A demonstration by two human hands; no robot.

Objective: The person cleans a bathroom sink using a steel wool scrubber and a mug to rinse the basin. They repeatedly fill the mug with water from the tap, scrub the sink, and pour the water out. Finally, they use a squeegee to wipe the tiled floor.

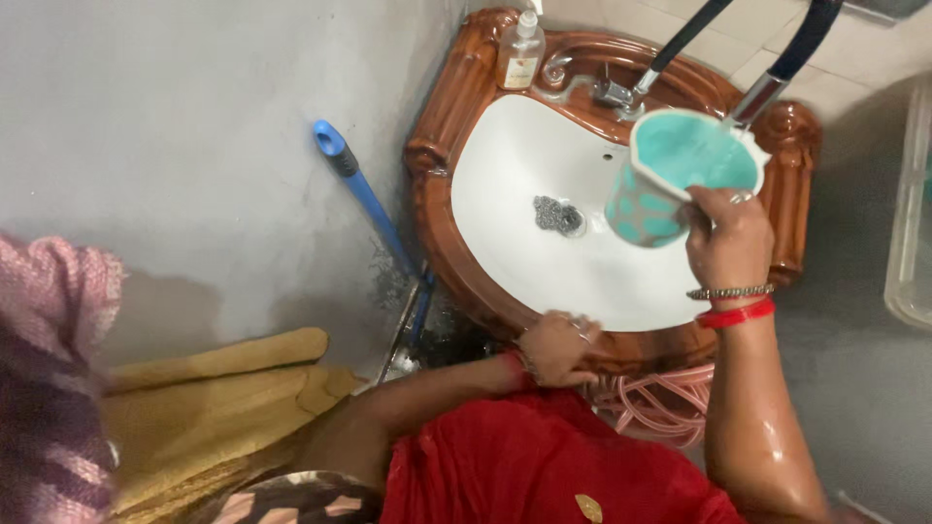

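Note:
My right hand (726,241) grips a teal cup with pale spots (680,170) by its rim and holds it tilted over the right side of the white sink basin (505,165). The cup's inside looks teal; I cannot tell whether liquid is in it. My left hand (555,346) rests on the front brown rim of the sink, fingers curled, holding nothing I can see. A steel scrubber (556,215) lies over the drain in the middle of the basin. The chrome tap (621,94) stands behind the cup.
The sink has a carved brown surround (456,97). A soap pump bottle (520,53) stands on its back left corner. A blue-handled tool (361,189) leans against the grey wall on the left. A pink hose (660,403) coils under the sink. Yellow cloth (214,408) lies at lower left.

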